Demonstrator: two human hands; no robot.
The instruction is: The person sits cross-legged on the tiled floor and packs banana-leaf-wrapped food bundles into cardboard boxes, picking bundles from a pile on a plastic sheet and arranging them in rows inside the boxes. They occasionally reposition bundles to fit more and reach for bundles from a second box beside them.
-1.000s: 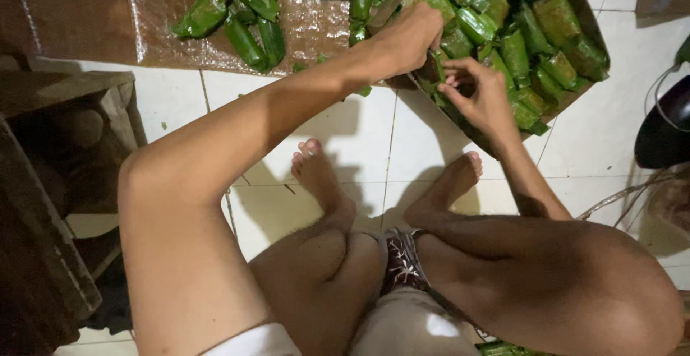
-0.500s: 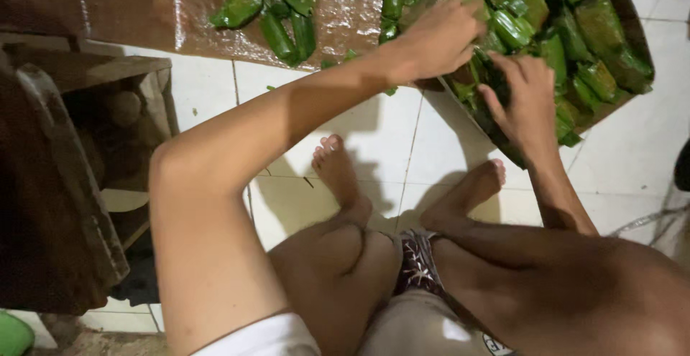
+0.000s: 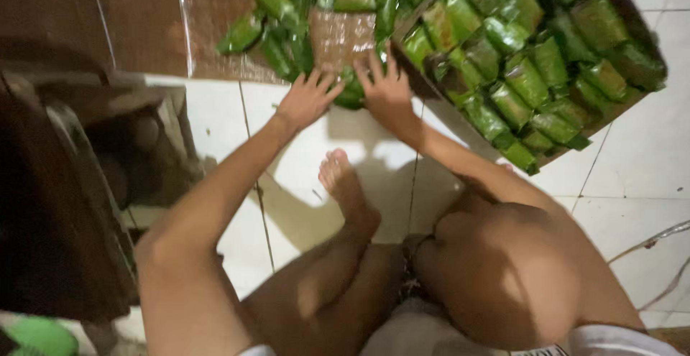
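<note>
My left hand point(image 3: 307, 99) and my right hand point(image 3: 388, 91) meet at the near edge of a brown plastic-covered sheet point(image 3: 215, 18). Between them lies one green leaf-wrapped parcel point(image 3: 350, 89), which both hands hold from either side with fingers spread. Loose parcels point(image 3: 277, 36) lie scattered on the sheet just beyond the left hand. To the right, a brown cardboard tray point(image 3: 650, 36) holds several tightly packed rows of the same green parcels point(image 3: 532, 68); its near corner is beside my right hand.
I squat on a white tiled floor point(image 3: 632, 162), one bare foot point(image 3: 341, 180) under my arms. A dark wooden crate point(image 3: 108, 155) stands to the left. A green object point(image 3: 39, 334) shows at the bottom left, and thin wires point(image 3: 658, 237) at the right.
Both hands have left the packed tray and moved left and nearer, coming together on one parcel at the sheet's edge. The camera has shifted, so the tray now sits further right.
</note>
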